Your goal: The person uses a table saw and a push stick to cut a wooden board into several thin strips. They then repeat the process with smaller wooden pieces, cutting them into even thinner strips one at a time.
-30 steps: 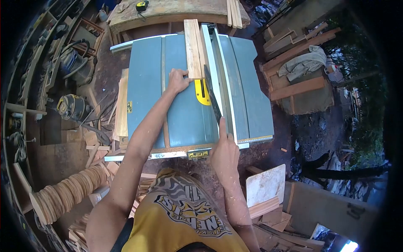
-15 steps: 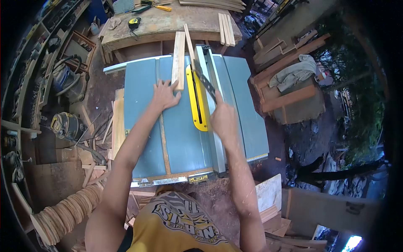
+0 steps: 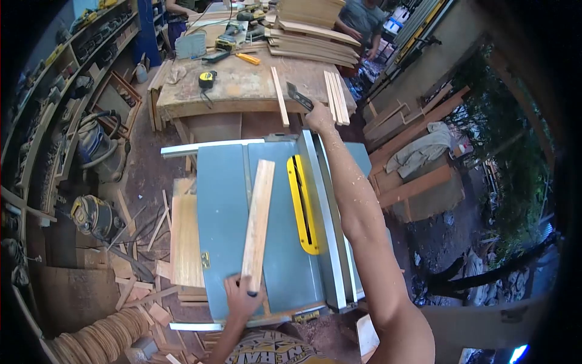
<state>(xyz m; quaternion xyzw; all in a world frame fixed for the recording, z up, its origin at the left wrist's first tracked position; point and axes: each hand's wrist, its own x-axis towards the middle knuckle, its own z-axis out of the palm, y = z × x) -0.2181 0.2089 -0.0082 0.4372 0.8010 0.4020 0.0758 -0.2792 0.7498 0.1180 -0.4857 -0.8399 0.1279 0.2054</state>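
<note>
My left hand (image 3: 241,297) grips the near end of a pale wooden board (image 3: 259,218), which lies lengthwise on the blue-grey table saw top (image 3: 224,212). My right hand (image 3: 321,118) reaches over the saw's far edge, closed around a dark, flat push stick (image 3: 299,96). The push stick's tip points toward a thin wooden strip (image 3: 280,97) that lies on the workbench (image 3: 236,97) and sticks out past its front edge. A yellow throat plate (image 3: 301,206) with a dark slot is right of the board, beside the long metal fence (image 3: 322,218).
On the workbench are several thin strips (image 3: 336,97), a tape measure (image 3: 207,79), an orange-handled tool (image 3: 247,59) and stacked boards (image 3: 312,42). Two people are behind it, one at a stack (image 3: 364,27). Shop vacuums (image 3: 94,215) and offcuts crowd the floor at left.
The view has tilted up. My right hand has gone forward past the saw with the push stick. The thin strip has moved from beside the fence onto the workbench. My left hand has drawn the board back.
</note>
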